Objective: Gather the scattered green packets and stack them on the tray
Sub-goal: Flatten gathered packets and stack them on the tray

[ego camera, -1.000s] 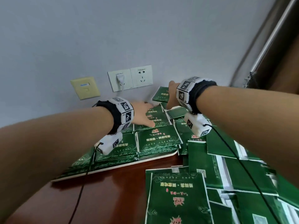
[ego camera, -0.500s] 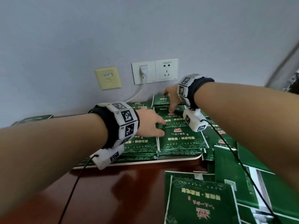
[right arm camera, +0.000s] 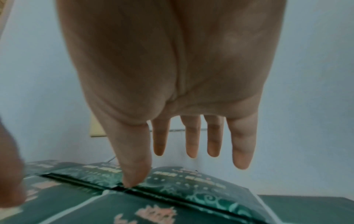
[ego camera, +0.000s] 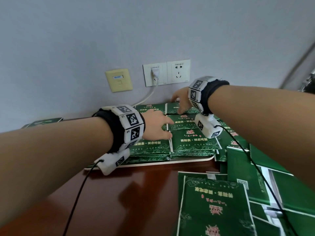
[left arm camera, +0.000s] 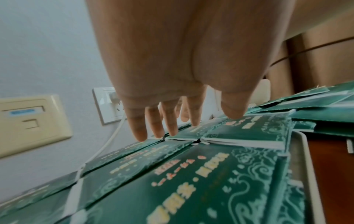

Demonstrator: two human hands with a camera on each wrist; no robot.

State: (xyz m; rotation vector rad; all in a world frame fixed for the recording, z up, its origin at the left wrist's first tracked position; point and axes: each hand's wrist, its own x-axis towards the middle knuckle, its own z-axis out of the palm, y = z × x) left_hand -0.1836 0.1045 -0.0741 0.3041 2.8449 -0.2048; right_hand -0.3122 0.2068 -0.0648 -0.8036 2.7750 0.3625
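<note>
Left hand (ego camera: pixel 157 126) and right hand (ego camera: pixel 181 101), each grip apart with fingers straight, rest fingertips on the stacked packets (ego camera: pixel 192 142) on the tray (ego camera: pixel 153 165).

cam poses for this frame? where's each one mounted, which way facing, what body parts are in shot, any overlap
Head: on the head, facing forward-down at tray; both forearms, left hand, right hand.
Left wrist: along the open left hand at stacked packets, wall sockets.
Right wrist: along the open right hand; thumb on packets.
Shared: the packets, the wall.

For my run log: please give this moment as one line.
left hand: open, on tray packets | right hand: open, thumb touching | loose packets: remain
</note>
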